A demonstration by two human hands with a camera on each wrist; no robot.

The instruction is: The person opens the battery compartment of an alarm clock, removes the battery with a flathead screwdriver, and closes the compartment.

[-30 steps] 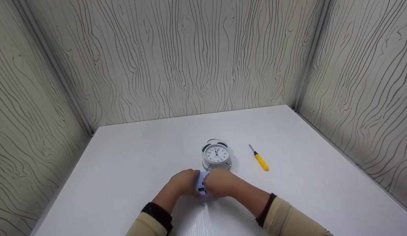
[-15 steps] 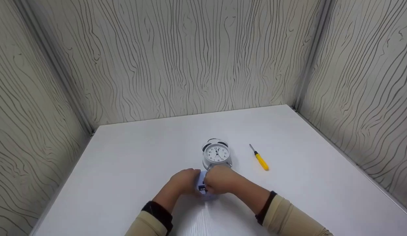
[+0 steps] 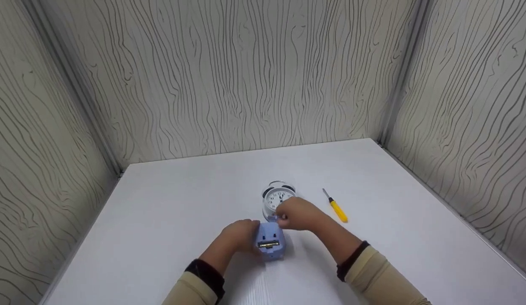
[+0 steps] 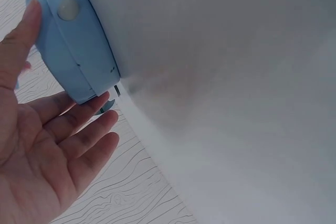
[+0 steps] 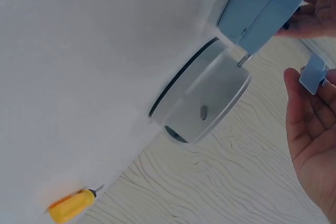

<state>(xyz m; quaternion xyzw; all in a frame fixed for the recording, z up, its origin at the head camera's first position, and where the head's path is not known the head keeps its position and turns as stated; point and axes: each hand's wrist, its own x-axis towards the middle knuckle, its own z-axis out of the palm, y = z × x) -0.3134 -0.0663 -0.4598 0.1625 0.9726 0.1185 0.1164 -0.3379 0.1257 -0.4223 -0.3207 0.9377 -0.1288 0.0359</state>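
Observation:
A light-blue plastic device rests on the white table, with a rectangular battery compartment showing on its upward face. My left hand holds its left side; in the left wrist view the thumb is at one edge and fingertips at another. Just beyond the device, my right hand pinches a small light-blue battery cover, raised off the device. A white twin-bell alarm clock stands right behind, its dial partly covered by the right hand in the head view.
A screwdriver with a yellow handle lies to the right of the clock. Wood-patterned panels enclose the white table at the back and both sides.
The right hand has moved up and away from the device, taking the battery cover off it, and the compartment is now exposed. The left hand has stayed in place on the device.

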